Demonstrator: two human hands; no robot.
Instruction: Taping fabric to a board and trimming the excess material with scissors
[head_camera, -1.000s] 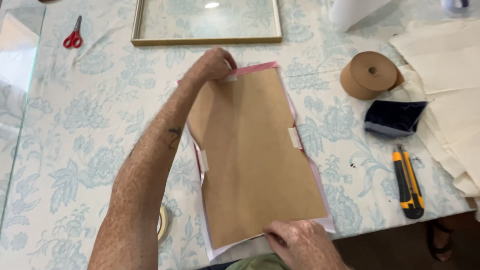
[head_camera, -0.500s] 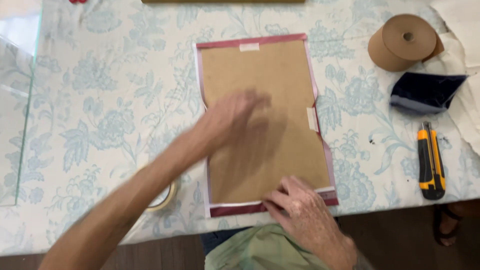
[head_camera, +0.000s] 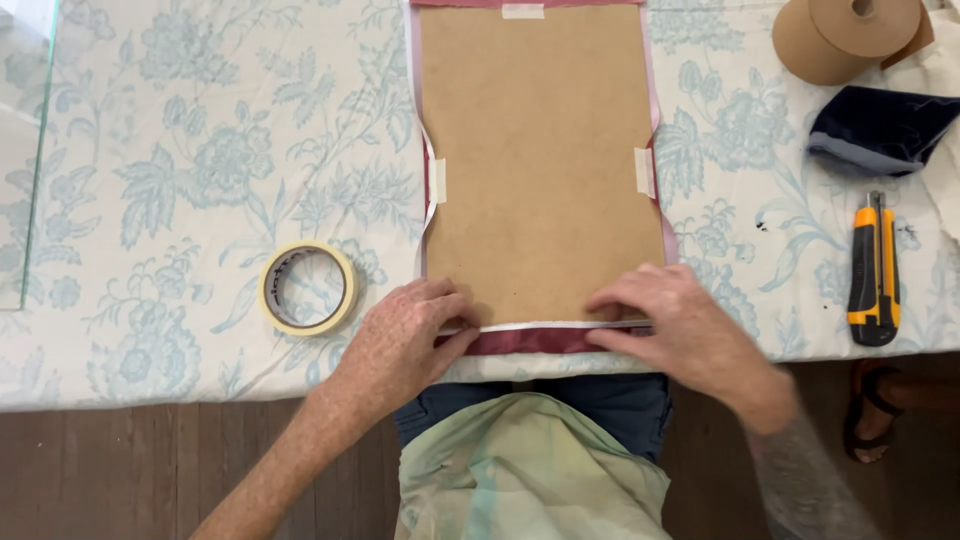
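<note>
Both grips flat, holding nothing, left hand (head_camera: 405, 335) and right hand (head_camera: 670, 325) pressing brown board (head_camera: 540, 170), top edge cut off

Soft, even daylight fills the view, bright on the floral tablecloth (head_camera: 180, 180) and dimmer on the dark floor below both hands, with only faint, short shadows under the left hand (head_camera: 400, 340) and the right hand (head_camera: 680, 325). Focus is crisp on the brown backing board (head_camera: 540, 170) just above the hands and on the roll of masking tape (head_camera: 308, 288) left of the left hand, while the right forearm trailing toward the lower edge is smeared by motion blur. A pale glare sits on the glass pane (head_camera: 25, 60) far up and left of the left hand.
</note>
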